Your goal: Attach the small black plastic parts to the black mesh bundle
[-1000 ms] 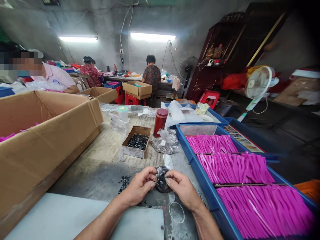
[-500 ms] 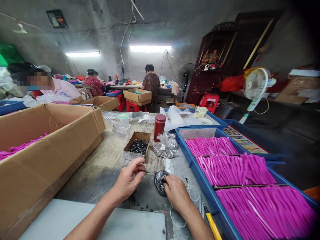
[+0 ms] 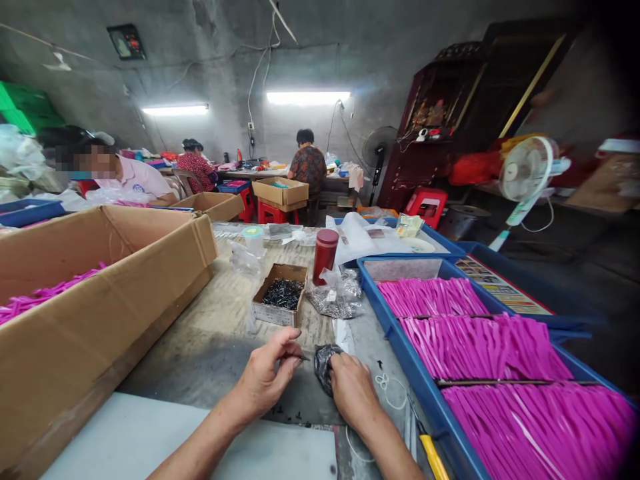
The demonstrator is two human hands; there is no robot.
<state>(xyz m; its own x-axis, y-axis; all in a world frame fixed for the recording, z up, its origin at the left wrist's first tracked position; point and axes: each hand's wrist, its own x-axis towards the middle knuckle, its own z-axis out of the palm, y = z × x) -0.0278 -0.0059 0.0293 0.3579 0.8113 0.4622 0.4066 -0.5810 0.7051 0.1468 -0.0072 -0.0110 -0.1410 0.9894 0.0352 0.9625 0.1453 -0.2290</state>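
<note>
My left hand (image 3: 270, 373) is closed in a pinch on a small thin dark piece (image 3: 303, 358), its tip pointing right. Beside it, my right hand (image 3: 354, 388) has curled fingers at the mouth of a crumpled black plastic bag (image 3: 324, 365). Those fingertips are hidden in the bag, so what they hold cannot be seen. Just beyond the hands stands a small open cardboard box (image 3: 277, 315) of black pin-like parts (image 3: 283, 294). Several tiny black pieces (image 3: 280, 412) lie on the table below my left hand.
At right, a blue tray (image 3: 400, 333) holds rows of magenta strips (image 3: 487, 347). A large carton (image 3: 125, 300) borders the left. Behind are a clear bag of small metal parts (image 3: 337, 300) and a dark red canister (image 3: 325, 257). A yellow-handled tool (image 3: 433, 457) lies near front. Co-workers sit farther back.
The whole view has shifted slightly, so things appear farther right. My right fingers have moved further over the black bag. My left hand keeps its pinch on the dark piece.
</note>
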